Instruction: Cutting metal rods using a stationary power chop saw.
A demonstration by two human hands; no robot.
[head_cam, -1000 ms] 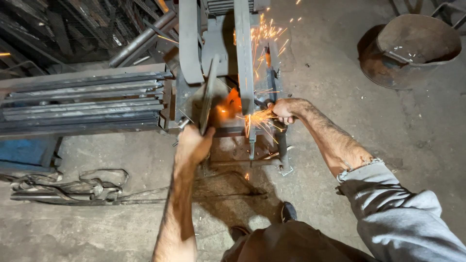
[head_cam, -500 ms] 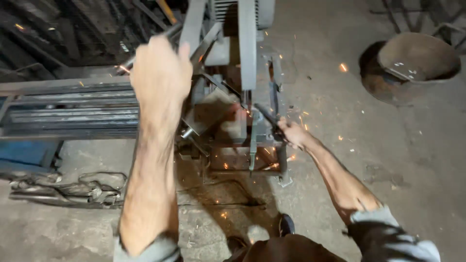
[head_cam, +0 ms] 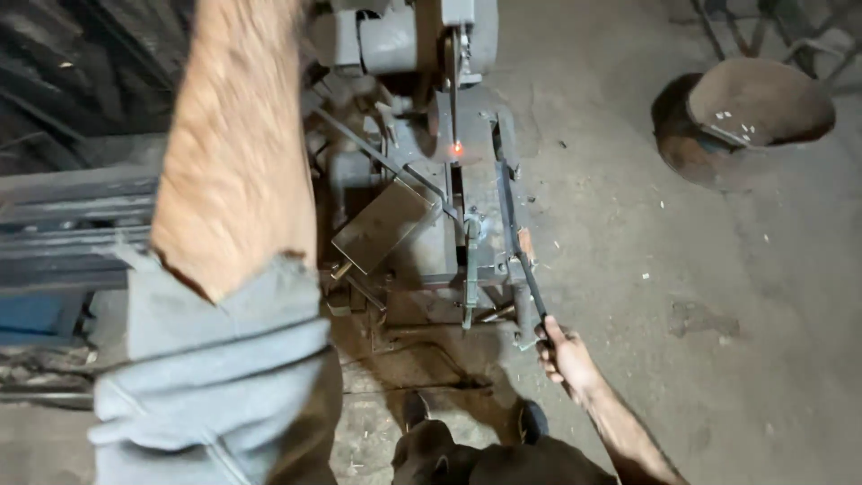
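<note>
Floor: grey concrete floor (head_cam: pixel 718 359), dusty, with small pale flecks and stains; a dim workshop corner lies upper left.
Packages, labels, signs: a blue flat-sided box shape (head_cam: pixel 36 314) shows at the left edge, low down; its face cannot be read.
Saw: grey chop saw (head_cam: pixel 422 45) stands on the floor at top centre, with a small red glow on the metal just below its blade.
Bar: thin dark bar (head_cam: pixel 521 242), long axis running from the saw down toward the person, near end tilted a little to the right.
Right hand (head_cam: pixel 564 355): grip closed around the bar's near end, low and right of the saw.
Left arm (head_cam: pixel 235 144): raised close to the camera, blurred, grey sleeve pushed up; the hand is out of frame, so its grip cannot be told.
Stock: long grey steel lengths (head_cam: pixel 72 233) lie stacked left of the saw, pointing left to right.
Pan: round rusty pan (head_cam: pixel 759 103) sits at upper right, well apart from the saw.
Shoes: dark shoes (head_cam: pixel 530 420) stand near the saw's base.
</note>
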